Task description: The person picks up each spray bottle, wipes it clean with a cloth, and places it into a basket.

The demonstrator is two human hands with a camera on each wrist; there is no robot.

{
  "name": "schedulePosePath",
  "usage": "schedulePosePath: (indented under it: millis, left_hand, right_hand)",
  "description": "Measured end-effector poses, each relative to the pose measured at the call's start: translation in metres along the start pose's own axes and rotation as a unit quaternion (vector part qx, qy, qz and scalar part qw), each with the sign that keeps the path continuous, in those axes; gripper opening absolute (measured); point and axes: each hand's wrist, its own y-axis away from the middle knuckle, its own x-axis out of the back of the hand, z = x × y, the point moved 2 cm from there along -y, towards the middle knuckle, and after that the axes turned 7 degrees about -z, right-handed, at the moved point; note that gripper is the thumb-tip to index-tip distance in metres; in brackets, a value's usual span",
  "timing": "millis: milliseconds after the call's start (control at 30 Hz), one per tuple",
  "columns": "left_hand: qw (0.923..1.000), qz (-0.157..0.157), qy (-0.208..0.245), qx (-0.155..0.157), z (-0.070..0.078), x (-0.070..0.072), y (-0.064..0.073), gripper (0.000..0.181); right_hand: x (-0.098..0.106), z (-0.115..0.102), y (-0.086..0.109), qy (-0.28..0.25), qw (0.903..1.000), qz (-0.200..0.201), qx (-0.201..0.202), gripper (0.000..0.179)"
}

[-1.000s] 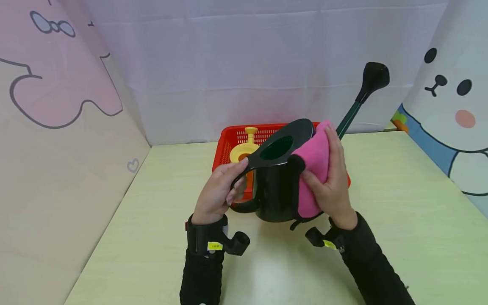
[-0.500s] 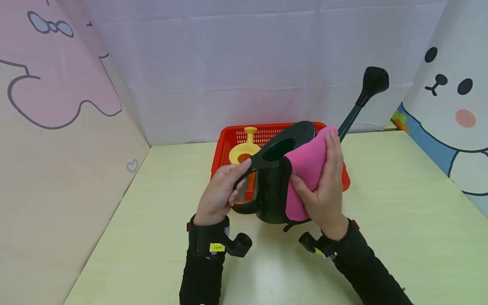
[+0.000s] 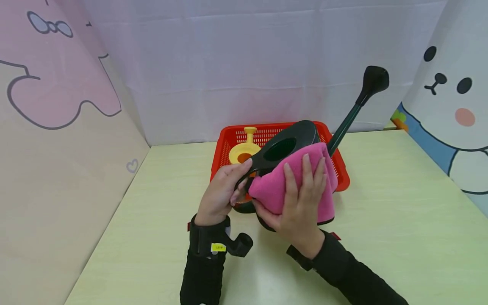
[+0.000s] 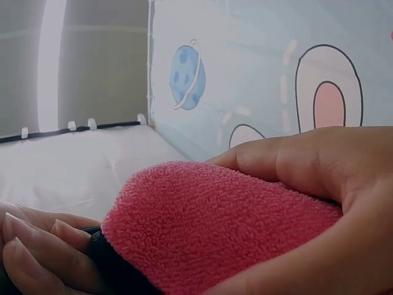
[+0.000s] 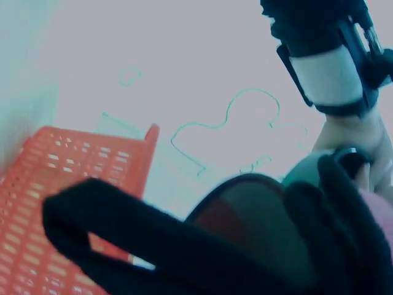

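My left hand (image 3: 219, 192) grips the handle of a dark green watering can (image 3: 301, 131), which is held up over the table in front of the basket. Its long spout (image 3: 348, 118) points up to the right and ends in a black head. My right hand (image 3: 299, 212) holds a pink cloth (image 3: 328, 182) with dark edging against the side of the can, fingers spread over it. Most of the can's body is hidden behind cloth and hand. In the left wrist view, the fuzzy cloth (image 4: 184, 221) bulges between the right thumb and fingers, near the left fingers (image 4: 43, 258).
Behind the can, a red perforated basket (image 3: 341, 173) stands at the back of the pale table (image 3: 152, 237). Inside it is a yellow ring-shaped piece with a stem (image 3: 244, 150), and something orange. White cloth (image 3: 213, 63) and printed cartoon panels surround the table.
My right hand has slid the pink cloth left across the can's side, from near the spout towards the handle. The left hand keeps its hold, and the can has barely moved.
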Motion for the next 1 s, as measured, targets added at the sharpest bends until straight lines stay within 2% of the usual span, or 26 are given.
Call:
schedulePosePath:
  millis: [267,433,567,700,800,900,1000]
  left_hand:
    - [0.9999,0.001,0.012,-0.009,0.002,0.003,0.003,0.039]
    - [0.9996,-0.001,0.017,-0.025,0.002,0.007,0.006,0.04]
    - [0.9993,-0.001,0.02,-0.032,0.002,0.009,0.008,0.041]
    - [0.9991,-0.002,0.021,-0.036,0.002,0.01,0.01,0.041]
    - [0.9991,-0.001,0.023,-0.036,0.003,0.011,0.011,0.041]
    - [0.9991,0.002,0.023,-0.037,0.004,0.011,0.011,0.042]
    - [0.9989,0.006,0.022,-0.04,0.005,0.011,0.012,0.041]
  right_hand:
    - [0.007,0.019,-0.012,-0.071,0.9974,-0.009,-0.01,0.073]
    - [0.011,0.037,-0.018,-0.138,0.9886,-0.043,-0.041,0.079]
    - [0.015,0.056,-0.023,-0.224,0.9671,-0.077,-0.094,0.089]
    - [0.017,0.07,-0.025,-0.301,0.9353,-0.091,-0.162,0.087]
    - [0.016,0.071,-0.023,-0.304,0.9274,-0.094,-0.197,0.081]
    - [0.014,0.065,-0.019,-0.271,0.9328,-0.093,-0.218,0.077]
    - [0.013,0.056,-0.015,-0.25,0.9346,-0.092,-0.236,0.08]
